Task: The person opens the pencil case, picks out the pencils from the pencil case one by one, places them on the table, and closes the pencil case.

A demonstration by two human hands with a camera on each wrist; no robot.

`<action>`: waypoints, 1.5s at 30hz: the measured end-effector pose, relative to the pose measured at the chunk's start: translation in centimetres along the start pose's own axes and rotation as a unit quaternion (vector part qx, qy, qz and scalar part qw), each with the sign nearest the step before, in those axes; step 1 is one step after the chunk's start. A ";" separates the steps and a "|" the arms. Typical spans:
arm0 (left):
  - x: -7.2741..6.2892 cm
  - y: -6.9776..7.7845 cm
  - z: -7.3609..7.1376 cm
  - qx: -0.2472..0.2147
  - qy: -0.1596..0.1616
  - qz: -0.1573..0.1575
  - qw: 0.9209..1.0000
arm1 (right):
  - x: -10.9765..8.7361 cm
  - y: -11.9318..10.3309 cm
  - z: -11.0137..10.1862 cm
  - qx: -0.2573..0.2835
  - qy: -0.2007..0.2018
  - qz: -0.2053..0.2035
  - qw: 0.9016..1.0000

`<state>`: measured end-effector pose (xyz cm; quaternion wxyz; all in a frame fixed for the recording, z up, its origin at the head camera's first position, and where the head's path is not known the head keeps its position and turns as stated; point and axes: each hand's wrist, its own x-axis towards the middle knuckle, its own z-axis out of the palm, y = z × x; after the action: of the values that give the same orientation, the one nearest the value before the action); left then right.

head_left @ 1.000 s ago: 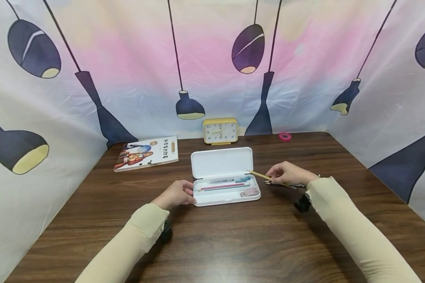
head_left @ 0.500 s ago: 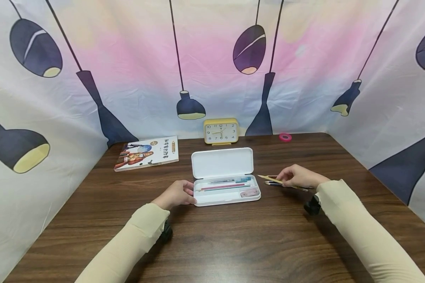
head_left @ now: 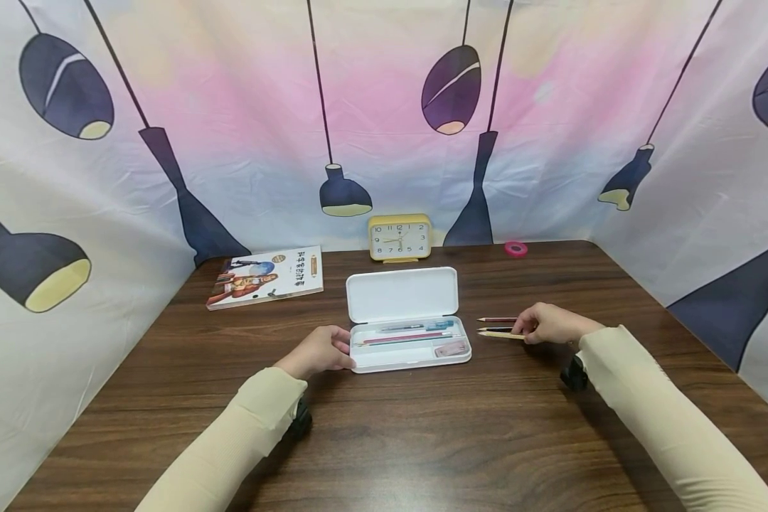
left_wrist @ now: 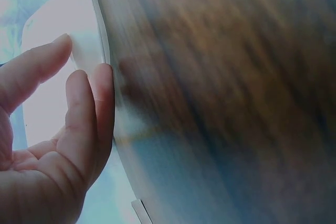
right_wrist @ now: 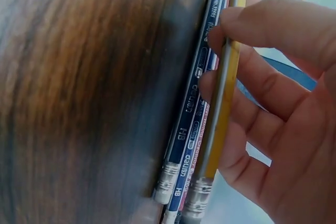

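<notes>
The white pencil case [head_left: 402, 293] lies with its lid up at mid-table. Inside are several slim pens and pencils [head_left: 403, 340] and a pinkish eraser [head_left: 450, 348]. My left hand [head_left: 316, 353] holds the case's left end, with thumb and fingers at its edge. To the right of the case, my right hand [head_left: 553, 324] pinches a yellow pencil [right_wrist: 223, 103] between thumb and fingers. Close beside it, a dark blue HB pencil [right_wrist: 185, 116] and a blue-and-white pencil [right_wrist: 184, 174] run nearly parallel. A reddish pencil [head_left: 496, 319] shows behind them, partly hidden by the hand.
A yellow clock [head_left: 400, 238] stands behind the case, and a book [head_left: 269, 277] lies at the back left. A pink tape roll [head_left: 515, 248] sits near the far edge. Printed cloth [head_left: 256, 107] hangs round the wooden table [head_left: 384, 441].
My right hand has shifted right, away from the case. The yellow pencil has come down from its slant to lie alongside the other pencils. The left hand stays put.
</notes>
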<state>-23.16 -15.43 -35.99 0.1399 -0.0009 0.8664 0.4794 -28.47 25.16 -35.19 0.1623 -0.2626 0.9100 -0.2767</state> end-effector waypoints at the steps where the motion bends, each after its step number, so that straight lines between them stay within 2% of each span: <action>1: 0.0 0.0 0.0 0.000 0.000 0.000 1.000 | 0.0 0.0 0.0 -0.008 0.000 0.001 1.000; 6: 0.1 -0.1 0.0 -0.001 0.001 0.000 1.000 | 0.1 -0.1 0.1 -0.055 -0.003 0.011 0.998; 10: 0.1 -0.1 0.0 -0.001 0.002 0.000 1.000 | 0.1 0.0 0.3 -0.070 0.000 0.020 0.997; 16: 0.2 -0.2 0.0 -0.002 0.001 -0.001 1.000 | 0.2 0.1 0.5 -0.099 0.008 0.010 0.995; 24: 0.2 -0.1 0.0 -0.005 0.001 -0.005 1.000 | 0.4 -0.5 0.3 -0.108 0.034 0.006 0.994; 31: 0.2 -0.2 0.0 -0.005 0.002 -0.004 1.000 | 1.4 -1.8 0.6 -0.065 0.068 -0.026 0.995; 38: 0.1 0.0 -0.1 -0.005 0.001 -0.005 1.000 | 2.9 -3.9 1.5 -0.006 0.092 -0.078 0.993; 41: 0.0 -0.1 -0.2 -0.008 -0.004 -0.001 1.000 | 3.5 -4.8 2.1 0.013 0.088 -0.079 0.993; 45: -0.2 0.0 -0.3 -0.007 -0.018 0.011 1.000 | 4.5 -5.6 2.9 0.014 0.082 -0.072 0.994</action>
<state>-23.07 -15.68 -35.83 0.1501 0.0161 0.8604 0.4867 -28.68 17.43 -34.88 0.0708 -0.3019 0.8949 -0.3209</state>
